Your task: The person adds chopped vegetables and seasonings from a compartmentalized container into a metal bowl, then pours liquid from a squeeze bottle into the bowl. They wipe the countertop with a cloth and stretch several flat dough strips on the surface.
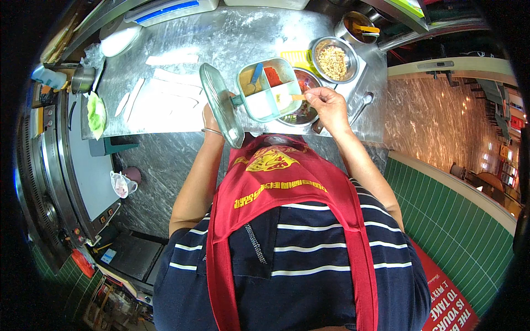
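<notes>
A pale green seasoning box (pixel 268 88) with four compartments hangs over the near part of a steel mixing bowl (pixel 296 123), its hinged lid (pixel 221 105) swung up to the left. My left hand (pixel 210 117) grips the box from behind that lid, which hides most of the fingers. Between the fingertips of my right hand (pixel 329 108) is an orange spoon handle (pixel 297 97), reaching into the near right compartment. Red powder (pixel 272 77) fills another compartment, and a blue-handled spoon (pixel 256 73) rests in a brownish one. Inside the bowl, red and green food is partly visible.
Behind the mixing bowl stand a bowl of peanuts (pixel 332 63) and a steel pot (pixel 356 28). A yellow slotted tray (pixel 296 60) lies beside them. To the right is a metal spoon (pixel 362 108). White sheets (pixel 163 101) and a green leaf (pixel 96 115) occupy the left side.
</notes>
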Action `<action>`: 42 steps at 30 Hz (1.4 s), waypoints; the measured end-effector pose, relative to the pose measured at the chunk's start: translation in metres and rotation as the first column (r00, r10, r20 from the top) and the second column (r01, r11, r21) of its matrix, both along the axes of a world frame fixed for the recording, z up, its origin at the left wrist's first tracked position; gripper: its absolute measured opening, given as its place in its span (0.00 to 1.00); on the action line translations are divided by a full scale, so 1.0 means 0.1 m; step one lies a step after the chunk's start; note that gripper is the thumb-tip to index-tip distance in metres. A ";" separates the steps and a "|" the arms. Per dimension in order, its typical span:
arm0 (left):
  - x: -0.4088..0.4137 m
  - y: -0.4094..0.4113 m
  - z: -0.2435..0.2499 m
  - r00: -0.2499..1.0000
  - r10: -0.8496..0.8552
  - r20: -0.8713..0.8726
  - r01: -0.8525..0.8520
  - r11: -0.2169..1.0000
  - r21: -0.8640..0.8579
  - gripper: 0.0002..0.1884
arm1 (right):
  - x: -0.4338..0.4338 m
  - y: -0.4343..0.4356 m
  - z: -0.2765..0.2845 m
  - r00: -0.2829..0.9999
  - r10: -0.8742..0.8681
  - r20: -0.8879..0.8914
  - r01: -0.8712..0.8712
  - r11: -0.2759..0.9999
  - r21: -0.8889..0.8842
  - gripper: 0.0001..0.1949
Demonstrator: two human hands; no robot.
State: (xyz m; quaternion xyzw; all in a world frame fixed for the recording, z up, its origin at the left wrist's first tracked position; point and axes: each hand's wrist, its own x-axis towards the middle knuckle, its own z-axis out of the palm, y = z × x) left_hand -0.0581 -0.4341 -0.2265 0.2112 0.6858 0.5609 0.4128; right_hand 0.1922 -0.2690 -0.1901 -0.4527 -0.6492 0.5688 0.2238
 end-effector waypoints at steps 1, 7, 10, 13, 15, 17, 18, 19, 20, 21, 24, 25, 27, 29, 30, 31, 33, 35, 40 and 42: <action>0.00 0.00 0.01 0.999 -0.028 -0.045 0.028 1.000 -0.015 0.09 | 0.00 0.01 0.01 1.000 -0.011 -0.013 0.010 0.998 -0.060 0.06; 0.00 0.00 -0.01 0.996 -0.028 -0.083 0.029 1.000 0.005 0.09 | 0.01 0.03 0.08 0.999 -0.033 -0.002 0.032 0.983 -0.183 0.06; -0.01 -0.02 -0.09 0.981 -0.058 -0.184 0.057 0.998 -0.011 0.10 | 0.01 0.04 0.10 0.999 -0.046 -0.002 0.045 0.972 -0.229 0.07; -0.07 -0.02 -0.19 0.995 0.080 -0.064 -0.076 0.996 0.054 0.07 | 0.05 0.06 0.12 0.996 -0.078 -0.049 0.063 0.965 -0.256 0.07; -0.14 -0.05 -0.24 0.995 0.099 0.006 -0.099 0.992 0.072 0.08 | 0.12 0.10 0.13 0.989 -0.110 -0.095 0.080 0.957 -0.277 0.08; -0.20 -0.09 -0.25 0.986 0.136 0.094 -0.145 0.985 0.090 0.08 | 0.23 0.17 0.17 0.974 -0.129 -0.184 0.069 0.951 -0.300 0.08; -0.23 -0.12 -0.24 0.977 0.162 0.139 -0.176 0.980 0.097 0.08 | 0.27 0.21 0.19 0.963 -0.171 -0.208 0.093 0.935 -0.342 0.07; -0.25 -0.14 -0.23 0.958 0.198 0.209 -0.222 0.970 0.100 0.09 | 0.32 0.24 0.22 0.992 -0.124 0.025 0.124 0.992 -0.007 0.07; -0.28 -0.17 -0.21 0.980 0.155 0.126 -0.170 0.978 0.119 0.09 | 0.35 0.27 0.25 0.963 -0.130 0.238 0.046 0.944 0.327 0.07; -0.27 -0.18 -0.19 0.993 0.112 0.028 -0.114 0.990 0.085 0.10 | 0.36 0.28 0.28 0.851 -0.222 0.476 -0.099 0.823 0.560 0.06; -0.25 -0.21 -0.13 0.970 0.005 -0.244 0.011 0.998 0.066 0.10 | 0.23 0.23 0.36 0.982 -0.134 0.133 0.033 0.817 0.575 0.05; -0.23 -0.21 -0.11 0.996 0.052 -0.075 -0.043 0.992 0.115 0.10 | 0.15 0.19 0.37 0.995 -0.096 0.022 0.070 0.848 0.526 0.05; -0.19 -0.15 -0.10 0.931 0.133 0.340 -0.212 0.955 0.207 0.09 | -0.03 0.09 0.40 0.999 0.044 -0.008 -0.032 0.827 0.562 0.04; -0.12 -0.12 -0.08 0.986 0.093 0.142 -0.121 0.971 0.204 0.06 | -0.18 -0.02 0.41 0.989 0.110 0.098 -0.147 0.765 0.626 0.04; -0.08 -0.10 -0.07 0.989 0.076 0.124 -0.101 0.974 0.204 0.06 | -0.24 -0.02 0.42 0.980 0.114 0.166 -0.198 0.696 0.690 0.04; -0.06 -0.08 -0.06 0.997 0.059 0.059 -0.069 0.980 0.185 0.06 | -0.28 -0.04 0.42 0.964 0.124 0.235 -0.260 0.611 0.747 0.04; -0.02 -0.04 -0.06 0.998 0.033 0.053 -0.040 0.988 0.148 0.06 | -0.33 -0.06 0.41 0.940 0.145 0.310 -0.338 0.522 0.783 0.04; 0.04 0.00 -0.10 0.996 0.083 -0.027 -0.078 0.986 0.148 0.06 | -0.35 -0.09 0.38 0.929 0.178 0.325 -0.369 0.521 0.770 0.03; -0.02 0.00 -0.23 0.981 0.133 0.143 -0.151 0.980 0.127 0.09 | -0.31 -0.18 0.28 0.915 0.291 0.281 -0.400 0.749 0.527 0.03; -0.03 -0.03 -0.29 0.986 0.126 0.108 -0.142 0.977 0.161 0.09 | -0.25 -0.16 0.25 0.916 0.316 0.246 -0.397 0.795 0.459 0.03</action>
